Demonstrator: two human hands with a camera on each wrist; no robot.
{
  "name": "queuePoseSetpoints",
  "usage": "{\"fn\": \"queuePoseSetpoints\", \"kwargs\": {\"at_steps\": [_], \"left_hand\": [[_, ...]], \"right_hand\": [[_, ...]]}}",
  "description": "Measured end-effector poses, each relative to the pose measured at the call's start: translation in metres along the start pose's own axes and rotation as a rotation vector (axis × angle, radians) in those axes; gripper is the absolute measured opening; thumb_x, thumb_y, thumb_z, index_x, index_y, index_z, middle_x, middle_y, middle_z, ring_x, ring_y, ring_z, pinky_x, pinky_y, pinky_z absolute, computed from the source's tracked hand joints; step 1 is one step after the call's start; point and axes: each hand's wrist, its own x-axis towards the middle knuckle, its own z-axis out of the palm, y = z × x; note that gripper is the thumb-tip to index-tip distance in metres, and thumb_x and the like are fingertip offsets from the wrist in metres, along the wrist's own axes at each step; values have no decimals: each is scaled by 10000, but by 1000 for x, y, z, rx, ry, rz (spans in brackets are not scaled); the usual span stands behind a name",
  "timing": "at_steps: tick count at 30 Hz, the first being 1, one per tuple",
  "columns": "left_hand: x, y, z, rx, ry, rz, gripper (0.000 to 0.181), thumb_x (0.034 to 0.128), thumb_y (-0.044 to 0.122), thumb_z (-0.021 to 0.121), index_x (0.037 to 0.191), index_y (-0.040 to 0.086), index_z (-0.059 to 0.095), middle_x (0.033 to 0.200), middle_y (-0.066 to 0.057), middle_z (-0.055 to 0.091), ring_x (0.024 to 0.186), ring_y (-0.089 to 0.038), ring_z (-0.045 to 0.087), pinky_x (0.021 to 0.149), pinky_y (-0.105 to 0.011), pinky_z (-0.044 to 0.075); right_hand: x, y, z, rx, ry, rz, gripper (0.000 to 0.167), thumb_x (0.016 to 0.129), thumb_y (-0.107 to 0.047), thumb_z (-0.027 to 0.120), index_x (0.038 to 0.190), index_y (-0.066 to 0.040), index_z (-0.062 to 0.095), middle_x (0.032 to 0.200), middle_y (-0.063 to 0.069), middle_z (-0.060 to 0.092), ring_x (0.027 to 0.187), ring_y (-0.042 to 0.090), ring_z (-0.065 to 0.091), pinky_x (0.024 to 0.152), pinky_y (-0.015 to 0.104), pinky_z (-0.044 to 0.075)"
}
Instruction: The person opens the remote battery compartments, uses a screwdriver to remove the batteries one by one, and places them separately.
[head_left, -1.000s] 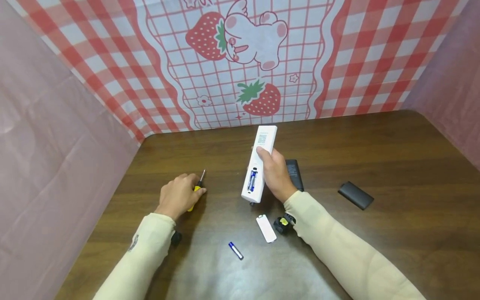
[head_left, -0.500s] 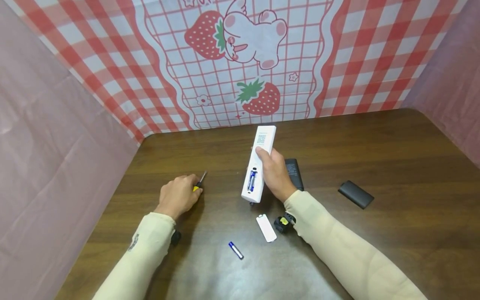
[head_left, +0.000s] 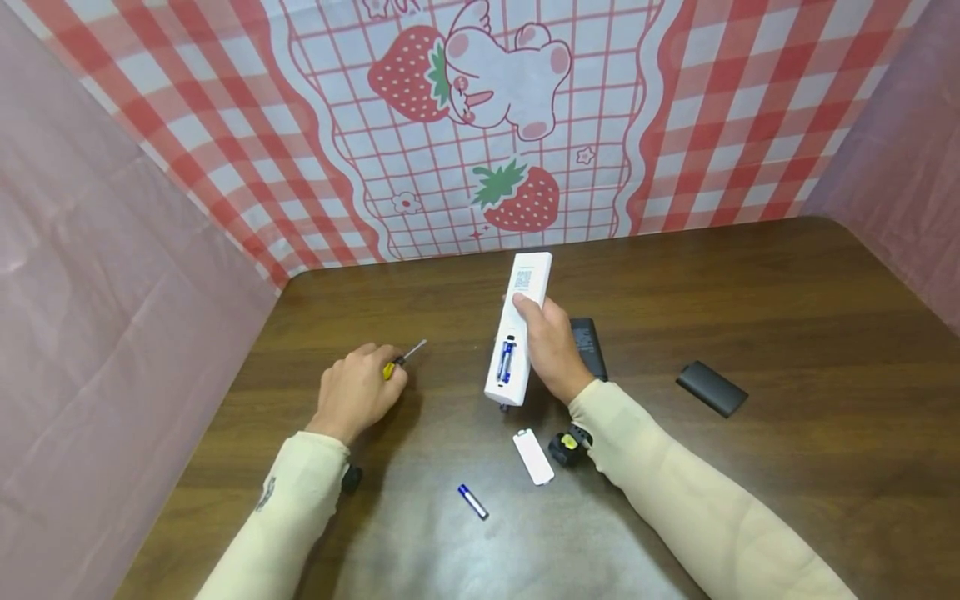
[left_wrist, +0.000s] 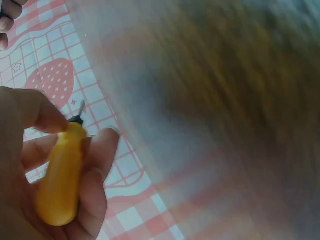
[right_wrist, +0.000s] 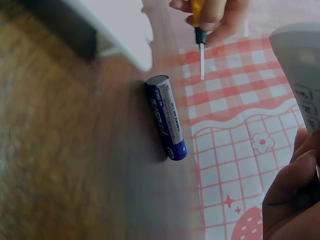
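My left hand (head_left: pixel 360 392) holds a small screwdriver (left_wrist: pixel 60 175) with a yellow handle, its metal tip pointing away to the right in the head view. The thumb and fingers wrap its handle in the left wrist view. In my right hand (head_left: pixel 553 346) is a white remote control (head_left: pixel 522 308), gripped with the thumb across its back. Its battery compartment (head_left: pixel 506 362) is uncovered, with blue-and-silver battery material showing inside. A loose blue-and-silver battery (head_left: pixel 473 502) lies on the table, and a white battery cover (head_left: pixel 533 457) lies beyond it to the right.
Partly behind my right hand lies a black rectangular object (head_left: pixel 588 346). A smaller black flat piece (head_left: pixel 712 388) rests farther right on the brown wooden table (head_left: pixel 795 300). A red-and-white checked cloth (head_left: pixel 720 108) rises at the table's back edge.
The screwdriver has turned in my left hand: its tip has swung to the right and its handle has shifted within the fingers. The right hand and remote control stay almost still.
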Motion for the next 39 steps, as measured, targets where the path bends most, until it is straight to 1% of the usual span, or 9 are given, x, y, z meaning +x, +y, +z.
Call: {"fn": "queuePoseSetpoints", "kwargs": {"at_steps": [5, 8, 13, 15, 18, 22, 28, 33, 39], "left_hand": [[0, 2, 2, -33, 75, 32, 251, 890, 238, 596, 1062, 143, 752, 883, -34, 676, 627, -316, 627, 522, -495, 487], [1, 5, 2, -48, 96, 35, 248, 896, 226, 576, 1052, 138, 747, 863, -30, 668, 641, -321, 637, 532, -506, 495], [-1, 11, 0, -151, 79, 13, 227, 936, 232, 579, 1068, 134, 737, 904, -29, 684, 771, -292, 662, 649, -503, 519], [-1, 16, -2, -210, 61, 10, 221, 956, 260, 613, 1086, 123, 729, 959, -39, 698, 841, -263, 662, 720, -481, 525], [0, 23, -6, -267, 44, 19, 248, 939, 295, 692, 1097, 106, 718, 1018, -51, 704, 889, -235, 656, 782, -450, 522], [3, 30, -10, -266, 42, 45, 245, 906, 284, 745, 1078, 111, 721, 997, -29, 699, 842, -208, 642, 746, -426, 528], [5, 35, -14, -229, 71, 92, 217, 943, 308, 693, 1100, 169, 749, 978, 9, 706, 826, -197, 648, 667, -448, 518], [4, 38, -16, -256, 47, 110, 241, 968, 318, 669, 1152, 187, 754, 1023, 16, 719, 895, -206, 669, 688, -460, 521], [10, 44, -22, -327, 15, 121, 246, 981, 299, 656, 1162, 166, 754, 1077, 7, 723, 959, -205, 673, 766, -450, 523]], "right_hand": [[1, 1, -1, 0, -3, -4, 435, 1055, -281, 435, 1309, 49, 564, 1000, 231, 616, 788, 276, 647, 706, 376, 559], [2, 1, -2, -2, 2, -1, 438, 1056, -285, 435, 1307, 50, 563, 998, 232, 614, 792, 272, 646, 706, 371, 557], [1, 2, -1, 9, 13, 4, 433, 1059, -280, 425, 1299, 52, 564, 1002, 229, 611, 804, 259, 636, 711, 359, 550], [1, 1, -1, 9, 24, -2, 430, 1058, -274, 425, 1289, 57, 571, 1009, 226, 615, 808, 244, 630, 713, 344, 544], [2, 0, -2, 18, 40, -12, 428, 1051, -263, 436, 1271, 75, 582, 1005, 219, 625, 800, 212, 626, 710, 320, 535], [2, -1, -3, 52, 48, -16, 419, 1045, -254, 442, 1243, 85, 589, 936, 195, 629, 745, 197, 638, 681, 330, 549], [2, -2, -4, 103, 39, -1, 417, 1052, -265, 435, 1249, 77, 569, 868, 185, 608, 682, 239, 656, 638, 415, 578], [2, -1, -4, 112, 32, 8, 413, 1059, -269, 430, 1242, 82, 548, 881, 238, 622, 712, 240, 669, 654, 386, 579], [2, -2, -6, 96, 10, 1, 402, 1073, -297, 412, 1237, 55, 518, 927, 308, 623, 806, 369, 681, 675, 379, 582]]}}
